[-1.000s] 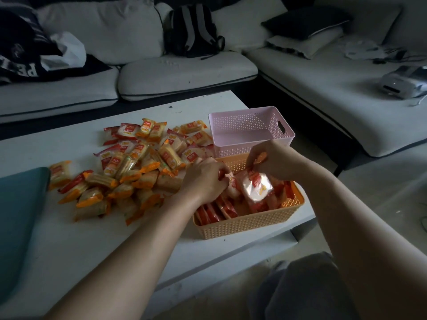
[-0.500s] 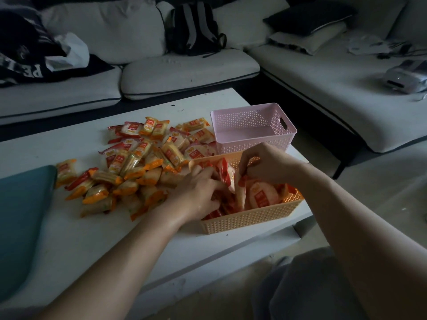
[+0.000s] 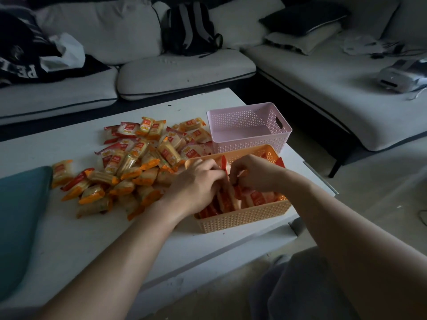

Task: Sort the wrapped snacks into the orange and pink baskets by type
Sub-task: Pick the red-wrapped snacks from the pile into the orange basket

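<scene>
An orange basket [image 3: 245,219] stands near the table's front right corner with several red-wrapped snacks [image 3: 257,198] standing in it. Both my hands are inside it: my left hand [image 3: 196,183] and my right hand [image 3: 255,173] each have fingers curled round red-wrapped snacks, meeting at the basket's middle. Behind it stands a pink basket [image 3: 248,130], nothing visible inside. A pile of orange- and red-wrapped snacks [image 3: 129,162] lies on the white table [image 3: 69,241] to the left of the baskets.
A teal cushion [image 3: 20,218] lies on the table's left edge. White sofas run along the back and right, with a black backpack [image 3: 190,28], dark clothing [image 3: 25,51], pillows and a white device [image 3: 402,75]. Bare floor lies right of the table.
Both hands have sunk deeper into the orange basket and drawn together. The snack that my right hand held up a second ago now stands among the others.
</scene>
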{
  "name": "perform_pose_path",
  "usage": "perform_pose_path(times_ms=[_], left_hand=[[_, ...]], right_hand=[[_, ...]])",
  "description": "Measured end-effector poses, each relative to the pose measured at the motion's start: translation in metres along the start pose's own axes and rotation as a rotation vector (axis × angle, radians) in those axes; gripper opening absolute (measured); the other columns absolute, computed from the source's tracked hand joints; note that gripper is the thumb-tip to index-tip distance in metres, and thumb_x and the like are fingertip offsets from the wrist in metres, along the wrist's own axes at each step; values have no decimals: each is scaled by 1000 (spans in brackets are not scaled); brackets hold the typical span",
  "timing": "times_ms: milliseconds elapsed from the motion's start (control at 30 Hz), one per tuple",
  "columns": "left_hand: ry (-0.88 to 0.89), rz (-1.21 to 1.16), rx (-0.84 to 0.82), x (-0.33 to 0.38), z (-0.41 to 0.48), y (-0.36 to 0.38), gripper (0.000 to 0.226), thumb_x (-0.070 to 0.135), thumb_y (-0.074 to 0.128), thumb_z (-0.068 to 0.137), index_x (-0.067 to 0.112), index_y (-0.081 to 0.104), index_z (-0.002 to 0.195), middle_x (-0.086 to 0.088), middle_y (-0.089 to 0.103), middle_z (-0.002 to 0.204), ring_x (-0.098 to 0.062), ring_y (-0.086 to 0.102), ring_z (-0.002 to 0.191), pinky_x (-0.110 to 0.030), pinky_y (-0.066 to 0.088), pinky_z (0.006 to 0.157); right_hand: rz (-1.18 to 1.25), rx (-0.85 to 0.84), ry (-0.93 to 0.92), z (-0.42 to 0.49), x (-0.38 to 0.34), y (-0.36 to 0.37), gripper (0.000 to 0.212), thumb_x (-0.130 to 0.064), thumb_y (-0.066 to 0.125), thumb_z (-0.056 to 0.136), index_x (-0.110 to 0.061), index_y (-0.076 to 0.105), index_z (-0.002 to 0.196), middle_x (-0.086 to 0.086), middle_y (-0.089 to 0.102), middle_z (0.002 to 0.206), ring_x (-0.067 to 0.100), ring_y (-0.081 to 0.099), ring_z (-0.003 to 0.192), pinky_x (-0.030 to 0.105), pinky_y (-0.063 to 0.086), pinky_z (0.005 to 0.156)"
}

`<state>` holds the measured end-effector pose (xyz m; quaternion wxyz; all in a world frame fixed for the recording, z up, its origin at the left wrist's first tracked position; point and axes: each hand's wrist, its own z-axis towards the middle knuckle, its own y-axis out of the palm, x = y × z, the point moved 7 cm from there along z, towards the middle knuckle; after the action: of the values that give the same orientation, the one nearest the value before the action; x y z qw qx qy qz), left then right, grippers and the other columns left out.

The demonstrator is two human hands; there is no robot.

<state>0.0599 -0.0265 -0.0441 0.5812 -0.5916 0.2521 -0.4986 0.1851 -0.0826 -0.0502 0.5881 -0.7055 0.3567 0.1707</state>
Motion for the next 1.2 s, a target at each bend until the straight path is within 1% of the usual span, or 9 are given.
perform_pose_path(times_ms=[100, 200, 267, 367, 533, 667, 867, 1033, 1200], left_hand=[[-120, -315, 82, -5, 0, 0, 14, 28, 61, 92, 37, 61, 102, 17, 58, 101, -7, 58, 94, -40, 54, 81], [-119, -269, -51, 5, -2, 15, 20, 45, 68, 89, 36, 66, 106, 13, 57, 105, -9, 55, 98, -38, 52, 84], [-103, -118, -102, 11, -5, 22, 21, 52, 71, 86, 37, 70, 99, 13, 56, 109, -13, 51, 106, -38, 49, 91], [-114, -16, -87, 14, -4, 20, 19, 56, 70, 85, 38, 69, 93, 17, 55, 113, -12, 47, 109, -35, 44, 94], [-147, 31, -139, 15, 0, 22, 34, 56, 69, 86, 38, 69, 114, 12, 53, 114, -15, 45, 111, -39, 46, 93], [-159, -4, -148, 12, -2, 24, 26, 56, 69, 86, 39, 69, 104, 14, 52, 110, -15, 46, 110, -39, 46, 92], [-148, -50, -140, 8, -3, 23, 18, 55, 71, 83, 41, 61, 89, 15, 51, 104, -13, 47, 105, -34, 44, 87], [-196, -239, -43, 2, 0, 23, 21, 41, 66, 81, 31, 59, 97, 12, 59, 100, -16, 55, 100, -40, 51, 85], [-203, -403, 34, 5, 6, 25, 27, 51, 57, 90, 34, 57, 111, 14, 65, 109, -11, 61, 104, -44, 54, 86]], right_hand=[[-25, -104, 42, 0, 3, 13, 30, 2, 56, 91, -19, 75, 101, 1, 72, 101, 17, 72, 87, 33, 63, 79], [-35, -201, 67, -5, 5, 15, 26, -8, 58, 96, -23, 75, 109, -4, 74, 99, 16, 74, 89, 34, 62, 82], [-84, -44, 44, -3, 8, -7, 28, -7, 63, 91, -28, 76, 105, -11, 73, 98, 10, 72, 88, 29, 61, 82], [-263, 301, 74, -4, 20, -46, 32, -12, 65, 87, -30, 71, 114, -6, 70, 109, 15, 68, 95, 36, 61, 83], [-604, -31, 161, -9, 27, -8, 18, -29, 66, 96, -24, 65, 113, -7, 65, 82, 6, 61, 66, 20, 55, 63], [-674, 2, 135, -4, 26, -13, 11, -23, 63, 96, -20, 69, 105, -8, 62, 74, 5, 55, 59, 20, 51, 57], [-510, -18, 1, -10, 14, -30, 34, -6, 60, 94, -32, 71, 113, -11, 66, 111, 11, 61, 95, 31, 58, 84], [-326, -44, -19, -6, 11, -14, 47, 8, 54, 82, -36, 72, 81, -16, 67, 92, 9, 64, 85, 23, 54, 66], [-250, -14, -33, 1, 9, -8, 37, -2, 62, 89, -27, 72, 114, -9, 69, 106, 12, 66, 93, 23, 57, 72]])
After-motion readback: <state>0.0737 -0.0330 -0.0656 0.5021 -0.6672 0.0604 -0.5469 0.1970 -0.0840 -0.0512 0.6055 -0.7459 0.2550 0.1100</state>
